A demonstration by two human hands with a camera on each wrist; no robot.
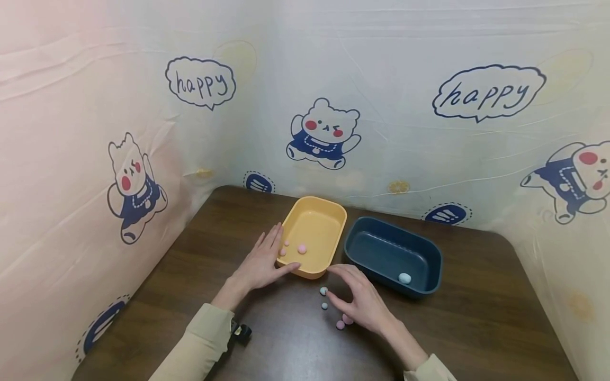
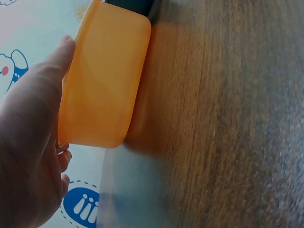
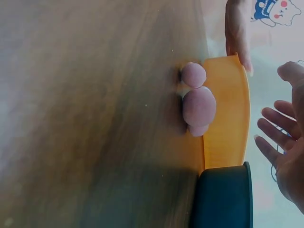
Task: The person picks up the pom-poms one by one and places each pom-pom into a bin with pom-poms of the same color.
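My left hand [image 1: 261, 264] rests against the near left corner of a yellow plastic container [image 1: 339, 211], fingers along its left side and thumb over the front rim. Inside lie a larger pink ball [image 1: 302, 248] and two smaller pink ones. Over the table in front of the containers hovers my right hand [image 1: 362, 300], fingers and thumb spread, holding nothing. Near its thumb are a light blue ball [image 1: 324, 291] and a smaller light blue ball [image 1: 324, 306]. Pink balls [image 3: 199, 106] lie below the hand, partly hidden by it in the head view.
To the right of the yellow container stands a dark blue container [image 1: 376, 248] with a pale blue ball [image 1: 404, 278] inside. Both are on a brown wooden table [image 1: 481, 317]. A printed curtain [image 1: 391, 137] surrounds the table's back and sides.
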